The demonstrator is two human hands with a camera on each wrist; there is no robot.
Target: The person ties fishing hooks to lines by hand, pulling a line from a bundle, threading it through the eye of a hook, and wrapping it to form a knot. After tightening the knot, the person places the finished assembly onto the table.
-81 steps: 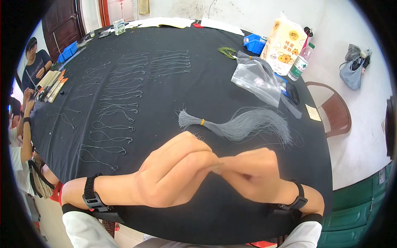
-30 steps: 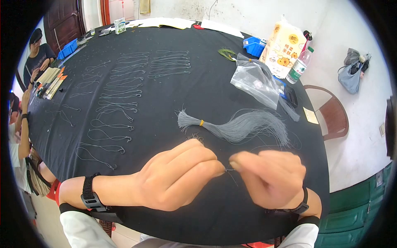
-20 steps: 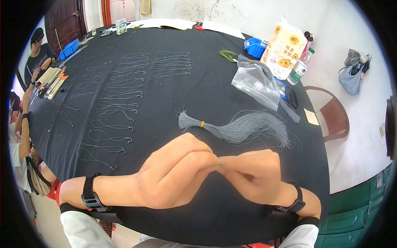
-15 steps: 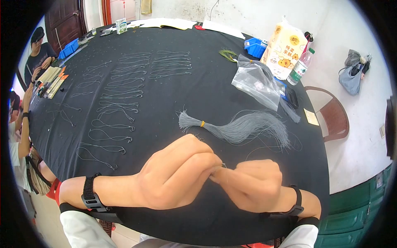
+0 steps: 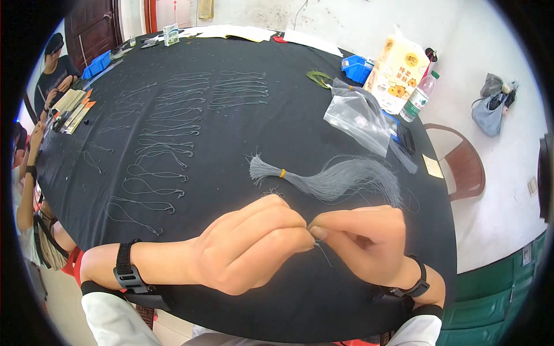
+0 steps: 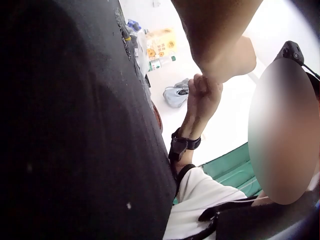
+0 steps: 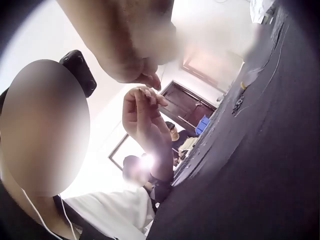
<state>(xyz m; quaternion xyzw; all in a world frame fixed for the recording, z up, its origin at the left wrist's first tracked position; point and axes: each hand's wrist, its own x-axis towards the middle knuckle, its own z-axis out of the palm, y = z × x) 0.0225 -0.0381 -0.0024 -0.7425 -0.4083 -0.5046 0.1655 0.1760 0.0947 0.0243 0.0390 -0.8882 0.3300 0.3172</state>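
Observation:
In the head view my left hand (image 5: pixel 254 248) pinches a short thin grey line (image 5: pixel 325 255) between thumb and forefinger. Its loose end pokes out below the fingertips, over the black cloth. My right hand (image 5: pixel 366 236) meets it tip to tip, thumb and forefinger pinched on the same line. The pinched part is mostly hidden by the fingers. In the right wrist view the left hand (image 7: pixel 145 112) shows with bent fingers. Just beyond the hands lie a grey bundle of line (image 5: pixel 346 177) tied with a yellow band and a small pile of metal bits (image 5: pixel 273 192).
Rows of looped grey lines (image 5: pixel 164 147) lie on the left of the black-covered table (image 5: pixel 231 155). At back right stand a clear plastic bag (image 5: pixel 360 124), a tissue pack (image 5: pixel 396 75), a water bottle (image 5: pixel 421 97) and a blue bin (image 5: pixel 356 69). Other people sit at the left edge.
The hands parted briefly a second ago, came together, and overlapped at the fingertips. Now the right hand has drawn slightly up and right, and the line's loose end shows below the fingertips.

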